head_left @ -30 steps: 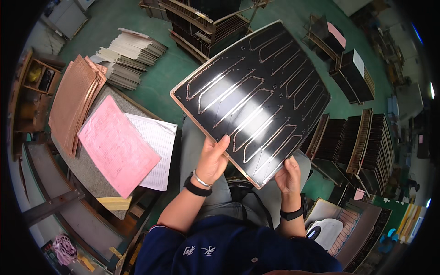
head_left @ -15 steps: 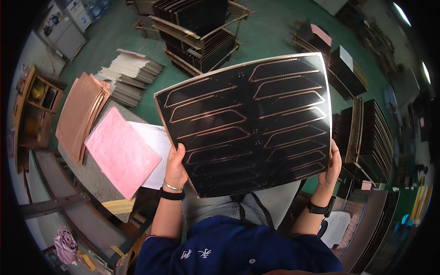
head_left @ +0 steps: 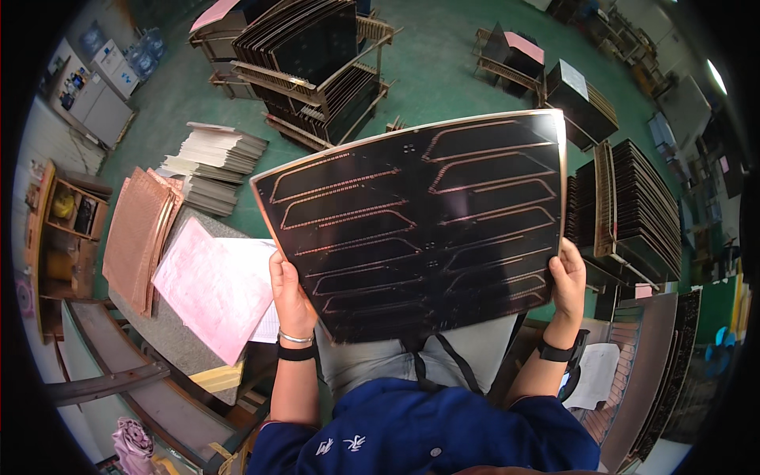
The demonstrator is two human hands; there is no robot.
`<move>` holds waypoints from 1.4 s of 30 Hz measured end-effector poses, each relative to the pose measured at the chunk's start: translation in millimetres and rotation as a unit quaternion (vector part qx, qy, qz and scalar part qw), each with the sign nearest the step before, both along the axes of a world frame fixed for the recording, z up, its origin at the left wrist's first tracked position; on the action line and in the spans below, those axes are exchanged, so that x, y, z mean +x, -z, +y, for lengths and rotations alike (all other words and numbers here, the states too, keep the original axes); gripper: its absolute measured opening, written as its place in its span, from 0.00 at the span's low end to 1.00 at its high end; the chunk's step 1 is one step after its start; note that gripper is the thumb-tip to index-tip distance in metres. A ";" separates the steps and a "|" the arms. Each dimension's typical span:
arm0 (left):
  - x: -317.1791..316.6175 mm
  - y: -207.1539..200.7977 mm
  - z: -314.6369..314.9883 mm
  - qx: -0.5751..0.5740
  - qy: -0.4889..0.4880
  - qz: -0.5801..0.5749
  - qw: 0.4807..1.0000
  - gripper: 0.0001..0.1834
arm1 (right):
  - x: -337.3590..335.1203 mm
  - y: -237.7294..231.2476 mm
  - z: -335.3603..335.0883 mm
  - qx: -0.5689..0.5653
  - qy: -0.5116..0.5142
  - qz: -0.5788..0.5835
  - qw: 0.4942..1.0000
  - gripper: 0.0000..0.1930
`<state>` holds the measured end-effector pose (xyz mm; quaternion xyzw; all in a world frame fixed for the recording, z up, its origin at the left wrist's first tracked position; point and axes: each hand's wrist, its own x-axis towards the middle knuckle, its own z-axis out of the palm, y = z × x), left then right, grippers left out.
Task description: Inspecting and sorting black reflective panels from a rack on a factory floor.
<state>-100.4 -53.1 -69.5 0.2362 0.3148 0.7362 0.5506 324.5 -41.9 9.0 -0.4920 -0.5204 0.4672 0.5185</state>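
Observation:
A large black circuit board panel [head_left: 419, 229] with rows of copper-coloured angled traces is held up in front of my lap. It tilts slightly, its right end higher at the far edge. My left hand [head_left: 293, 301] grips its left edge near the lower corner, fingers partly hidden. On the opposite edge, my right hand [head_left: 568, 281] is closed, its thumb on the front face. To the left, a pink sheet [head_left: 210, 289] lies over a white lined paper [head_left: 252, 257] on a grey work surface [head_left: 131, 297].
Copper-coloured panels [head_left: 142, 241] lean on the grey surface's far left. Stacked pale sheets [head_left: 210, 166] sit beyond. Racks of dark panels stand ahead [head_left: 309, 67] and at right [head_left: 641, 210]. A metal bar [head_left: 107, 384] crosses the lower left; another rack [head_left: 633, 372] is by my right arm.
The panel has shifted a little left and down in view, and glare on its right side has faded. My right thumb now shows on the front. Both hands keep hold.

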 end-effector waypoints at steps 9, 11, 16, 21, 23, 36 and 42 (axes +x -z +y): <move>18.0 -25.1 10.1 0.077 -0.010 0.172 0.982 0.09 | -13.5 34.0 35.7 0.204 0.035 0.089 0.974 0.05; 19.2 -21.8 4.9 0.069 -0.005 0.133 0.989 0.11 | -29.1 21.8 29.9 0.051 0.093 0.319 0.942 0.14; 5.5 -20.7 2.8 -0.086 0.079 -0.143 0.983 0.17 | -61.1 -6.9 19.9 -0.043 0.050 0.439 0.896 0.24; 13.9 -45.5 11.2 -0.009 0.121 -0.288 0.950 0.18 | -40.7 28.4 18.9 -0.165 0.030 0.350 0.922 0.16; 8.6 -13.2 -1.8 0.015 0.131 -0.290 0.948 0.18 | -53.9 35.3 24.7 -0.143 0.035 0.354 0.924 0.16; 50.1 -6.6 -8.3 -0.091 0.159 -0.141 0.973 0.22 | -68.3 48.9 13.7 -0.090 -0.014 0.369 0.925 0.26; 32.9 -4.1 -6.3 -0.149 0.137 -0.098 0.974 0.21 | -46.1 40.1 11.1 -0.074 -0.029 0.227 0.971 0.27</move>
